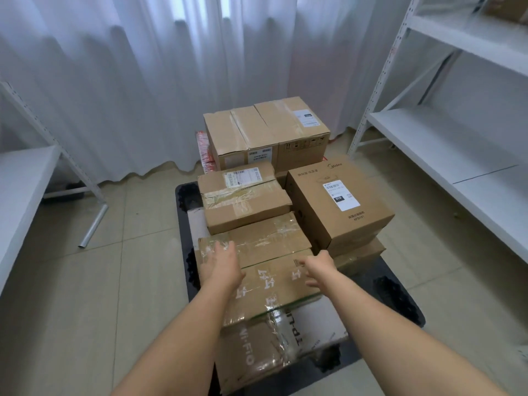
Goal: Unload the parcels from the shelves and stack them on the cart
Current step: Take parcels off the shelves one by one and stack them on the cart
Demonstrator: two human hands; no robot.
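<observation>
Several brown cardboard parcels are stacked on a black flat cart (400,295) on the floor. Nearest me lies a flat taped parcel (265,258) with white characters on its front flap. My left hand (221,262) rests flat on its left end, fingers straight. My right hand (318,268) reaches to its right edge with fingers spread and loose. Behind it sits another taped parcel (243,195), a Midea box (340,201) at the right, and a large box (265,130) at the far end. A TP-Link box (314,324) lies underneath at the front.
White metal shelving (445,144) stands at the right, its lower shelves bare, with a brown box (511,7) on the top shelf. Another white shelf (20,190) is at the left. White curtains hang behind the cart. Tiled floor surrounds the cart.
</observation>
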